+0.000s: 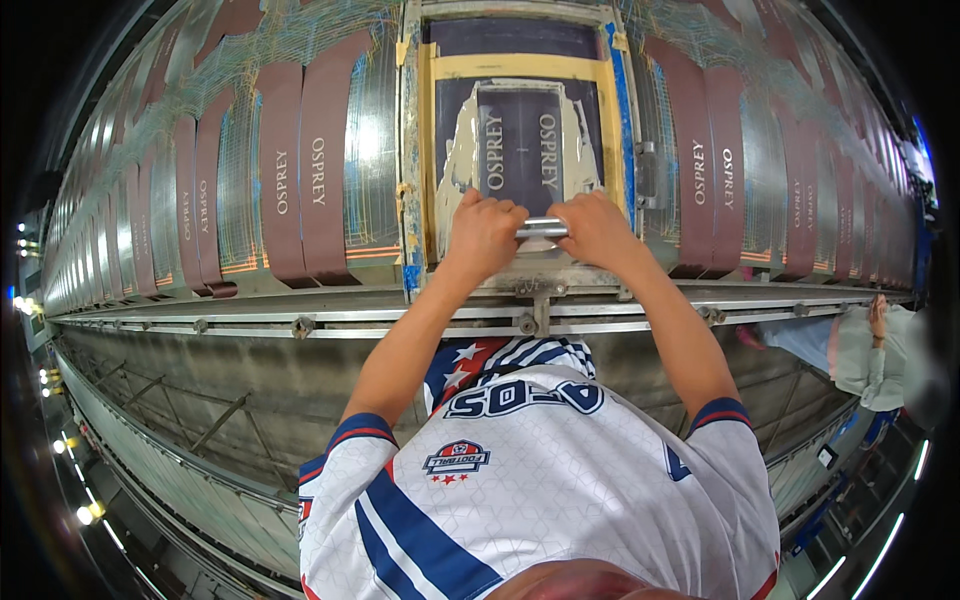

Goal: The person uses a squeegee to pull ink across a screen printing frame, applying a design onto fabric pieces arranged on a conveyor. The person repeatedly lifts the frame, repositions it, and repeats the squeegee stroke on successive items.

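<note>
Both of my hands grip a metal-handled squeegee (542,228) at the near end of a screen-printing frame (411,200). My left hand (485,236) is closed round the handle's left part, and my right hand (600,232) round its right part. A short shiny length of handle shows between the fists; the blade below is mostly hidden. On the dark mesh (521,130), pale lettering runs in two columns. Thick cream ink (460,150) is smeared along both sides of the mesh. Yellow tape (520,67) edges the mesh, and blue tape lines part of the frame.
Maroon fabric pieces (335,130) with pale lettering lie in rows on the long table, left and right of the frame. Metal rails (250,320) run along its near edge. Another person (870,350) stands at the far right. A second long table (180,480) lies behind me.
</note>
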